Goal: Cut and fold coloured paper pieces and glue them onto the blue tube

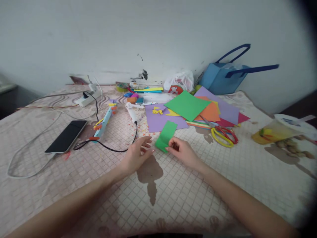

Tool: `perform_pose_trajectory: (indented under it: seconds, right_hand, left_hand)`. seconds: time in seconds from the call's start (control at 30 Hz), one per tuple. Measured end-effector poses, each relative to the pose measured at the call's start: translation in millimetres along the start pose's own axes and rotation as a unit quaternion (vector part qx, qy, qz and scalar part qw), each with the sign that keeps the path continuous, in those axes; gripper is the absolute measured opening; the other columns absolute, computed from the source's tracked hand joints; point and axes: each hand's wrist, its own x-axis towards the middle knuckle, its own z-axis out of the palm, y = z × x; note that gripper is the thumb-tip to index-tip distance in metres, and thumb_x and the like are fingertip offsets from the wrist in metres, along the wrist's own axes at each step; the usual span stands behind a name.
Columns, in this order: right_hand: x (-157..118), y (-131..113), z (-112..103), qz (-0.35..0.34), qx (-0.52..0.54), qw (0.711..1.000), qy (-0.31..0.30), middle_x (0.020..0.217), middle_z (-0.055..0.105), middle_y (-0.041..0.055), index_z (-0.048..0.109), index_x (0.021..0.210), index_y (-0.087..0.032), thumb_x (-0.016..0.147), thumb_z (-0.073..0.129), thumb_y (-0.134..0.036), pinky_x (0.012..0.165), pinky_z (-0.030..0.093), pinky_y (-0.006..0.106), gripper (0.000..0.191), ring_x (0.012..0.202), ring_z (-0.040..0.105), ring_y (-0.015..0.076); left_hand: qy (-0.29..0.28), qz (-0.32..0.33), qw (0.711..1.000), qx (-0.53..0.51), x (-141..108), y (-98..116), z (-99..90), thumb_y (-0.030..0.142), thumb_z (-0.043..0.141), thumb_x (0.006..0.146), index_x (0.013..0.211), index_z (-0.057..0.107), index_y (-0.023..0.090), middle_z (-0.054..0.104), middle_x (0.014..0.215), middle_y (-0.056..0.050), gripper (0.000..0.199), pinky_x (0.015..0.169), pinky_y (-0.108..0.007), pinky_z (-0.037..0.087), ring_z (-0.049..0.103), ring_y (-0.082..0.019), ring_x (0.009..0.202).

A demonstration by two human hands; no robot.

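A green paper strip [168, 131], curled up at its near end, is pinched at that end by my right hand [182, 150]. Just left of the strip is my left hand [138, 153], its fingers apart and slightly bent, with nothing in it. Behind the strip lies a purple sheet [153, 122] with small yellow paper scraps [158, 110] on it. A larger green sheet [187, 105] rests on orange and other coloured sheets to the right. Scissors with yellow and red handles [224, 136] lie right of my right hand.
On the left are a black-screened phone [66, 136], a light blue decorated strip [104, 122], a power strip [89, 98] and cables. A white corded tool [131, 113] lies mid-table. A blue bag [220, 77] stands at the back right, and a tilted plastic cup [274, 129] at the right.
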Motion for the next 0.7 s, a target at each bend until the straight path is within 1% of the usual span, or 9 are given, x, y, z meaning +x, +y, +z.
perform_pose_trajectory:
  seconds: [0.07, 0.1, 0.17, 0.23, 0.33, 0.4, 0.47, 0.57, 0.7]
  right_hand:
    - [-2.0, -2.0, -1.9, -0.008, 0.059, 0.998, 0.012, 0.064, 0.048, -0.0045, 0.046, 0.074, -0.021, 0.080, 0.058, -0.033, 0.051, 0.034, 0.023, 0.018, 0.055, 0.043, 0.0104]
    - [-2.9, -3.5, -2.4, -0.012, 0.075, 0.997, 0.014, 0.065, 0.048, -0.0044, 0.046, 0.074, -0.021, 0.080, 0.059, -0.034, 0.051, 0.035, 0.023, 0.019, 0.055, 0.043, 0.0103]
    - [-4.6, -6.5, -2.8, -0.017, 0.088, 0.996, 0.021, 0.066, 0.049, -0.0035, 0.048, 0.074, -0.021, 0.079, 0.060, -0.037, 0.051, 0.036, 0.023, 0.021, 0.056, 0.044, 0.0105]
    - [-6.2, -7.9, -3.3, 0.000, 0.098, 0.994, 0.041, 0.067, 0.051, -0.0026, 0.049, 0.076, -0.021, 0.079, 0.061, -0.042, 0.049, 0.037, 0.023, 0.024, 0.056, 0.047, 0.0109]
    - [-8.0, -7.5, -4.5, 0.078, 0.150, 0.984, 0.063, 0.062, 0.052, -0.0022, 0.049, 0.074, -0.021, 0.082, 0.051, -0.055, 0.039, 0.033, 0.021, 0.035, 0.046, 0.046, 0.0097]
    - [-8.4, -8.2, -4.1, 0.133, 0.213, 0.968, 0.023, 0.061, 0.053, -0.0010, 0.049, 0.070, -0.019, 0.084, 0.041, -0.062, 0.032, 0.027, 0.020, 0.045, 0.039, 0.043, 0.0078]
    - [-8.2, -11.0, -1.5, 0.160, 0.285, 0.944, -0.033, 0.067, 0.057, 0.0011, 0.050, 0.071, -0.018, 0.082, 0.041, -0.064, 0.031, 0.025, 0.019, 0.049, 0.040, 0.045, 0.0067]
    - [-7.3, -16.1, 5.5, 0.160, 0.356, 0.919, -0.051, 0.065, 0.055, -0.0024, 0.052, 0.077, -0.018, 0.075, 0.062, -0.054, 0.032, 0.028, 0.017, 0.038, 0.043, 0.045, 0.0062]
    - [-6.7, -17.1, 11.8, 0.153, 0.355, 0.922, -0.028, 0.051, 0.047, -0.0069, 0.052, 0.075, -0.018, 0.072, 0.069, -0.040, 0.035, 0.030, 0.017, 0.028, 0.042, 0.041, 0.0059]
  left_hand:
    - [-0.025, -0.070, 0.993, -0.087, 9.6, 7.5, 6.4, 0.040, 0.064, 0.077, 0.121, 0.047, 0.015, 0.065, 0.101, -0.011, 0.053, 0.064, -0.032, 0.054, 0.066, -0.020, 0.081]
    - [-0.045, -0.109, 0.984, -0.136, 14.2, 10.6, 10.2, 0.040, 0.064, 0.077, 0.118, 0.047, 0.014, 0.066, 0.093, -0.010, 0.052, 0.058, -0.030, 0.054, 0.066, -0.019, 0.075]
    - [-0.065, -0.179, 0.954, -0.231, 22.4, 14.7, 17.3, 0.036, 0.067, 0.076, 0.106, 0.053, 0.013, 0.067, 0.081, -0.007, 0.040, 0.057, -0.026, 0.053, 0.066, -0.017, 0.070]
    - [-0.057, -0.215, 0.930, -0.293, 27.8, 15.5, 21.8, 0.030, 0.069, 0.074, 0.089, 0.056, 0.013, 0.067, 0.076, -0.005, 0.026, 0.056, -0.022, 0.051, 0.065, -0.014, 0.066]
    - [-0.013, -0.228, 0.906, -0.356, 29.6, 13.3, 22.2, 0.026, 0.071, 0.073, 0.079, 0.055, 0.014, 0.067, 0.073, -0.003, 0.021, 0.055, -0.020, 0.050, 0.064, -0.012, 0.063]
    - [0.004, -0.227, 0.893, -0.387, 27.4, 12.5, 20.5, 0.026, 0.072, 0.072, 0.080, 0.056, 0.014, 0.068, 0.075, -0.003, 0.022, 0.058, -0.020, 0.051, 0.065, -0.011, 0.064]
    - [0.005, -0.221, 0.890, -0.398, 23.6, 13.3, 20.1, 0.028, 0.072, 0.072, 0.081, 0.056, 0.014, 0.068, 0.076, -0.004, 0.023, 0.060, -0.021, 0.051, 0.065, -0.011, 0.065]
    - [-0.005, -0.195, 0.905, -0.379, 17.8, 16.0, 22.9, 0.031, 0.073, 0.070, 0.081, 0.057, 0.014, 0.068, 0.075, -0.003, 0.025, 0.062, -0.021, 0.050, 0.064, -0.011, 0.066]
    - [-0.017, -0.182, 0.916, -0.356, 14.1, 18.7, 25.8, 0.034, 0.074, 0.069, 0.079, 0.058, 0.014, 0.066, 0.072, -0.001, 0.028, 0.063, -0.023, 0.049, 0.063, -0.011, 0.065]
